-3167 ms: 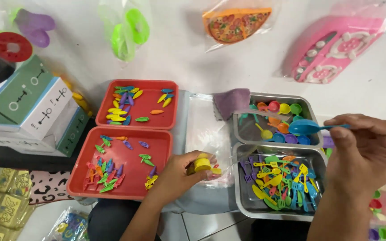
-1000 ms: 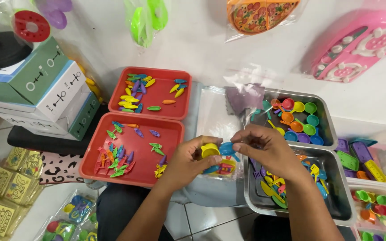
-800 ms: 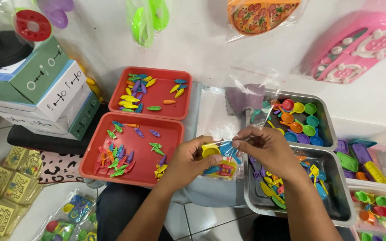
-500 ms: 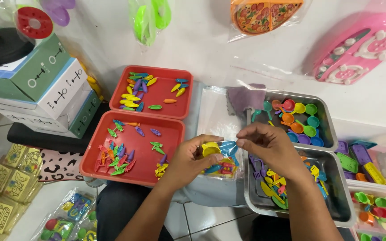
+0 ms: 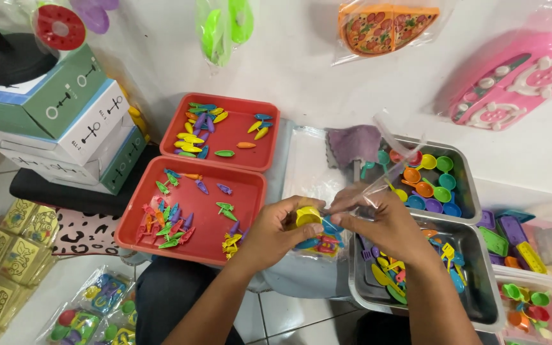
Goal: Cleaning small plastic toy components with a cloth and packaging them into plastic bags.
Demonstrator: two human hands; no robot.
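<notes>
Head view: the left hand [image 5: 275, 231] pinches a yellow toy cup [image 5: 306, 216] over a small clear bag [image 5: 322, 237] of toys. Touching it from the right, the right hand [image 5: 384, 225] has fingers [image 5: 347, 219] pinching the bag's mouth, between the red tray [image 5: 250, 211] and steel tray [image 5: 480, 268].

Clear plastic bag [image 5: 378, 172] of small toys, yellow cup [image 5: 306, 216] topmost, bunched between your hands, mouth upward.

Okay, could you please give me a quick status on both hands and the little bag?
Left hand and right hand both pinching clear bag of small toys. Yellow cup at its mouth. Nothing between the hands; steel tray close right.
</notes>
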